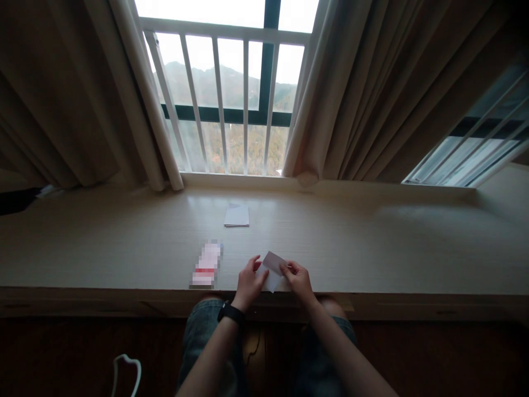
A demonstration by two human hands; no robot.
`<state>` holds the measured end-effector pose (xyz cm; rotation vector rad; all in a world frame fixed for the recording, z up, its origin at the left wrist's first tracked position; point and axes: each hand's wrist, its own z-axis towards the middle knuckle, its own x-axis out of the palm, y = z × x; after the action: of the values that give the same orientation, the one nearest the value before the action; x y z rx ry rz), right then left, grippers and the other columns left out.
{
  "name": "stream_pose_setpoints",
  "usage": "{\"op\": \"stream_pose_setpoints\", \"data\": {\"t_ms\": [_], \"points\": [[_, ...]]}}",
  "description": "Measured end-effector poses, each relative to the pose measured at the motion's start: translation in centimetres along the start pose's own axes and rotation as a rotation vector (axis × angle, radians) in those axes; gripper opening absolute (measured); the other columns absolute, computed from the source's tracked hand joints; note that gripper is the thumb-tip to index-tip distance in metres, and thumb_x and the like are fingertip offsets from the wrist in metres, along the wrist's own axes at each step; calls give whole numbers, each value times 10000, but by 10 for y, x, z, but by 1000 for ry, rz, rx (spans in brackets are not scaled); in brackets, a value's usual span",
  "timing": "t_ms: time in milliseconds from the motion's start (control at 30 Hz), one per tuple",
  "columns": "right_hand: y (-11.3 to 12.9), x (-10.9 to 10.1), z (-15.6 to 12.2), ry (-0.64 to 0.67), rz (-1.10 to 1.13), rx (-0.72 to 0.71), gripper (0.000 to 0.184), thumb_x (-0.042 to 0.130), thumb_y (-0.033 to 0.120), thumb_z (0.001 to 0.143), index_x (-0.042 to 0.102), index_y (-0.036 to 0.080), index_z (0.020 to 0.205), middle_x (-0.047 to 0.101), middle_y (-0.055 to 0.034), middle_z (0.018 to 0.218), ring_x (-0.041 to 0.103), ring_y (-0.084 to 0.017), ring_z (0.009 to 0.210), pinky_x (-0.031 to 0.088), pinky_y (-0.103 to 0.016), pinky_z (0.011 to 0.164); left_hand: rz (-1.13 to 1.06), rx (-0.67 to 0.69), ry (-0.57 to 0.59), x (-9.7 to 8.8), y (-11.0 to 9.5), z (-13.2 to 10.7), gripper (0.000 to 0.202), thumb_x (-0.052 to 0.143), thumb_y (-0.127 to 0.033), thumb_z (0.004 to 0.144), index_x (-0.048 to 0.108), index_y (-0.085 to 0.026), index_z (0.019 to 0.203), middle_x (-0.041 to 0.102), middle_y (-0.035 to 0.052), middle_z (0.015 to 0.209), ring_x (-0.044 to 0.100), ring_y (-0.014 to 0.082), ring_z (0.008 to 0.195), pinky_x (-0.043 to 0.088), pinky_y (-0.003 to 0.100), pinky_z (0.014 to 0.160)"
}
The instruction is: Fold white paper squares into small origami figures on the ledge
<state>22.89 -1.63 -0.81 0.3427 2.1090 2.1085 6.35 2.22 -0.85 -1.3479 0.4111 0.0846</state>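
Between my two hands, just above the near edge of the desk, is a small sheet of paper point(273, 270) with a crease or fold across it. My right hand point(298, 280) pinches its right side between thumb and fingers. At the left side, my left hand point(250, 280) has its thumb against the paper and its fingers curled behind it. A dark band circles my left wrist. Farther back on the desk lies a small stack of white paper point(237, 215). To the left of my hands rests a blurred-out pinkish oblong object point(206, 266) with a red stripe.
The long pale desk point(392, 242) runs along a window with white bars point(246, 105). Beige curtains point(351, 94) hang on both sides. A dark object point(19, 200) sits at the far left end. My knees are under the front edge; a white curved piece point(127, 361) shows at lower left.
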Motion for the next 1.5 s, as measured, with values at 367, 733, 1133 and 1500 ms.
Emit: {"op": "stream_pose_setpoints", "data": {"t_ms": [367, 733, 1133, 1500], "points": [[3, -7, 7, 29, -586, -204, 343, 560, 303, 813, 620, 246, 1146, 648, 30, 646, 619, -154, 601, 461, -249, 620, 128, -127, 113, -13, 11, 35, 271, 649, -335, 777, 700, -154, 972, 730, 60, 824, 668, 182, 742, 477, 254, 640], [9, -26, 3, 340, -625, -206, 426, 623, 166, 713, 678, 243, 1128, 700, 6, 807, 606, -134, 651, 472, -233, 651, 434, 192, 222, -9, 9, 42, 191, 571, -246, 865, 728, -273, 970, 733, 10, 903, 621, 179, 891, 453, 275, 801], [0, -28, 6, 293, -712, -267, 285, 537, 130, 753, 756, 230, 907, 689, -30, 863, 603, -145, 704, 470, -249, 681, 669, 411, 25, -22, -4, -3, 176, 577, -193, 866, 703, -244, 979, 632, 60, 1195, 489, 266, 1163, 387, 437, 953], [-3, -31, 6, 350, -773, -303, 320, 561, 78, 748, 769, 265, 903, 599, -34, 966, 596, -140, 801, 484, -256, 757, 741, 523, 136, -21, -1, -40, 200, 506, -241, 937, 654, -261, 1070, 654, 52, 1098, 549, 223, 1029, 420, 389, 874]]}}
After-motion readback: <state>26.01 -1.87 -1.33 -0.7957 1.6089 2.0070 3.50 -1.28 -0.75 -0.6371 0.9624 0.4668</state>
